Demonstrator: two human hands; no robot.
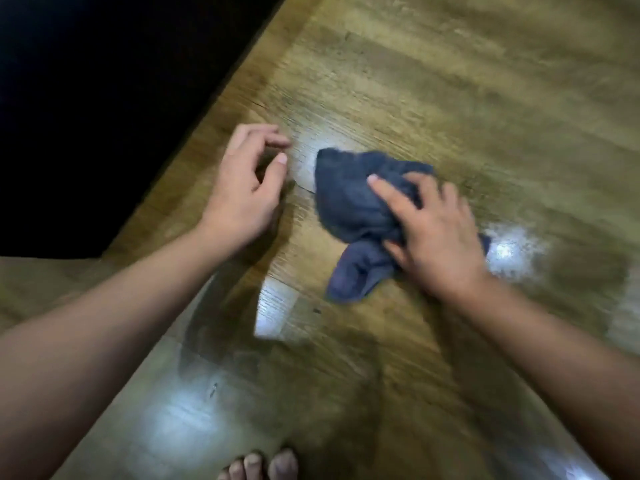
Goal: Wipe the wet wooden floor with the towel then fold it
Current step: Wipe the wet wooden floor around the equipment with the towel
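Towel [353, 199]: bunched on wet wooden floor [450, 98], gripped by right hand [436, 233]; left hand [246, 188] held loose, empty, beside. Risk: streaks judged likely, little cloth being spread flat

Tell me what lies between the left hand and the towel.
In the head view, only bare wooden floor with a bright sheen separates the left hand from the blue towel.

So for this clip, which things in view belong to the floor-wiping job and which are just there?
Part of the job:
- blue towel, bunched
- right hand, pressing on the towel
- wooden floor, with shiny patches

Just there:
- left hand, beside the towel, holding nothing
- bare toes at the bottom edge
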